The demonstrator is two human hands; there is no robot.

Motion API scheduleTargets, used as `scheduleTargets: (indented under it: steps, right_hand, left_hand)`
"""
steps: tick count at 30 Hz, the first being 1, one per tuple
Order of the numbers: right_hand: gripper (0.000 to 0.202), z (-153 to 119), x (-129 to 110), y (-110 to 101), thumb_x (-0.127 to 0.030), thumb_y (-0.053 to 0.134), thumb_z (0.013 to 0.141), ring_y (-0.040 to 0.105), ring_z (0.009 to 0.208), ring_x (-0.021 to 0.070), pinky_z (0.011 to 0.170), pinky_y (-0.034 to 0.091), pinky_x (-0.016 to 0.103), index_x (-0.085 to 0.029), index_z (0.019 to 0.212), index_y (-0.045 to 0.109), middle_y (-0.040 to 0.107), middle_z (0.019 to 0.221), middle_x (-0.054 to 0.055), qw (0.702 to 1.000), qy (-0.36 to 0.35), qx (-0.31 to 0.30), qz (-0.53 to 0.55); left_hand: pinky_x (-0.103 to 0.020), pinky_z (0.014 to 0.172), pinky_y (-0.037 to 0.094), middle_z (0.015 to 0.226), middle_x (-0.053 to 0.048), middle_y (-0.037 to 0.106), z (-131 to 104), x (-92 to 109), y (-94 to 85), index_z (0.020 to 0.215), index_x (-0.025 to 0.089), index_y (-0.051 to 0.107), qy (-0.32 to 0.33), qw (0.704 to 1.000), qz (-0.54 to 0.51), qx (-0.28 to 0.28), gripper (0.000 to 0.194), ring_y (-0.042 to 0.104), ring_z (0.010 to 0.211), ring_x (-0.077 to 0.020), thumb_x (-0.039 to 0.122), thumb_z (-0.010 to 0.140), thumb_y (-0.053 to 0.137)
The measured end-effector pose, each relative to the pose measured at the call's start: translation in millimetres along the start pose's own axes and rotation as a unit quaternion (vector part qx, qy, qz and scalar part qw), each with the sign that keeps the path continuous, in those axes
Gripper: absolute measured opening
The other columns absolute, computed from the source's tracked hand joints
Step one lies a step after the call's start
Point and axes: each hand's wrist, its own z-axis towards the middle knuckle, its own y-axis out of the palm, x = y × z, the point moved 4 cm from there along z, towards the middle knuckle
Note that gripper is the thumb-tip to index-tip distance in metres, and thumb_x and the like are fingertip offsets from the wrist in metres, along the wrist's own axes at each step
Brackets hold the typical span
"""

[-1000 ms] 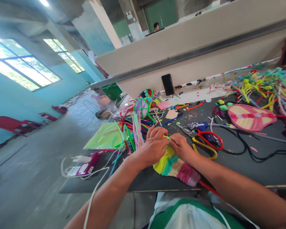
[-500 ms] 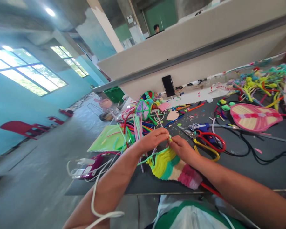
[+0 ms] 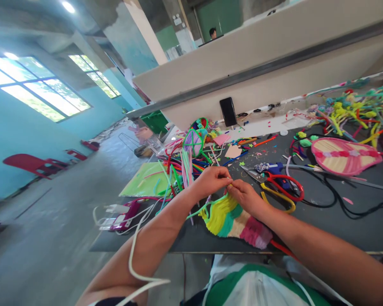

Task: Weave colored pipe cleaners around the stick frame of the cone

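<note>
A leaf-shaped piece of pipe cleaners [image 3: 228,222], striped yellow, teal, cream, magenta and lilac with a light green rim, lies near the table's front edge. At its far edge my left hand [image 3: 213,180] and my right hand [image 3: 246,196] meet, fingertips pinched together. A small yellow pipe-cleaner bit shows between them; the exact grip is partly hidden by the fingers. My right palm and wrist hover over the piece's right side. A red stem [image 3: 282,247] runs from its near end under my right forearm.
Scissors with red handles [image 3: 287,187] and a blue glue gun [image 3: 276,169] lie right of my hands. Beyond are a pink-and-cream leaf shape [image 3: 346,155], a propped phone [image 3: 228,111] and heaped pipe cleaners [image 3: 354,110]. A white cable [image 3: 132,259] crosses my left forearm.
My left hand's fingers have curled more, with the fingertips now pinching beside the right hand's. The striped piece stays in nearly the same place; the whole view has shifted slightly.
</note>
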Motion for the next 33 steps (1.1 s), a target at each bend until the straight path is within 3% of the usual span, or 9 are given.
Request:
scheduleTargets:
  steps: [11,16,19,21,23,27,33]
  right_hand:
    - [0.03,-3.7,1.7,6.1,-0.026,0.044,0.088,0.052,0.073,0.0164,0.072,0.036,0.03,-0.017,0.066,0.061,0.057,0.067,0.004,0.99,-0.049,0.003,-0.13]
    - [0.031,-3.8,4.2,3.4,-0.033,0.045,0.087,0.051,0.07,0.0162,0.068,0.036,0.029,-0.018,0.066,0.063,0.056,0.064,0.002,0.999,-0.011,0.0,-0.03]
    - [0.037,-1.7,7.2,1.6,-0.047,0.049,0.084,0.047,0.062,0.0141,0.06,0.035,0.027,-0.017,0.065,0.061,0.053,0.061,0.0,0.991,0.065,-0.014,0.118]
    - [0.04,-1.1,8.5,0.7,-0.053,0.053,0.08,0.045,0.059,0.0125,0.056,0.034,0.026,-0.016,0.066,0.061,0.052,0.06,-0.001,0.975,0.103,-0.019,0.193]
    - [0.041,-1.0,9.4,0.1,-0.054,0.057,0.078,0.045,0.058,0.0116,0.056,0.034,0.025,-0.015,0.069,0.063,0.052,0.06,-0.001,0.965,0.116,-0.022,0.235]
    - [0.04,-1.4,13.5,1.1,-0.054,0.061,0.076,0.049,0.061,0.0126,0.059,0.038,0.026,-0.014,0.076,0.067,0.057,0.064,0.0,0.955,0.119,-0.027,0.27]
    - [0.038,-1.2,17.0,1.8,-0.05,0.061,0.076,0.051,0.066,0.014,0.065,0.04,0.027,-0.014,0.08,0.071,0.06,0.067,0.001,0.958,0.125,-0.022,0.258]
  left_hand:
    - [-0.022,0.05,0.031,0.05,0.003,0.051,17.8,-14.3,14.4,0.051,0.016,0.053,-0.15,0.984,0.096,0.007,0.012,0.045,0.054,-0.0107,0.016,0.062,0.059]
    - [-0.021,0.046,0.032,0.047,0.005,0.045,16.5,-25.1,19.8,0.056,0.015,0.053,-0.203,0.978,-0.023,-0.037,0.016,0.041,0.046,-0.0084,0.021,0.068,0.062]
    - [-0.022,0.055,0.043,0.065,0.0,0.058,8.8,-18.3,7.9,0.082,0.013,0.062,-0.111,0.991,-0.075,-0.018,0.02,0.052,0.057,-0.0101,0.033,0.079,0.057]
    - [-0.027,0.072,0.049,0.089,-0.005,0.064,-1.2,-8.1,-6.6,0.104,0.015,0.061,0.013,0.997,-0.028,0.069,0.027,0.059,0.077,-0.0134,0.031,0.084,0.054]
    - [-0.034,0.089,0.047,0.107,-0.01,0.062,-14.7,1.5,-14.0,0.11,0.016,0.06,0.121,0.983,0.061,0.125,0.028,0.058,0.099,-0.0179,0.026,0.085,0.054]
    - [-0.04,0.1,0.042,0.116,-0.014,0.059,-32.0,8.1,-4.5,0.111,0.017,0.063,0.232,0.95,0.203,0.06,0.026,0.054,0.113,-0.0219,0.023,0.089,0.051]
    - [-0.037,0.097,0.046,0.114,-0.016,0.061,-28.2,3.3,1.7,0.113,0.014,0.06,0.265,0.939,0.218,0.004,0.028,0.055,0.112,-0.0213,0.021,0.091,0.045]
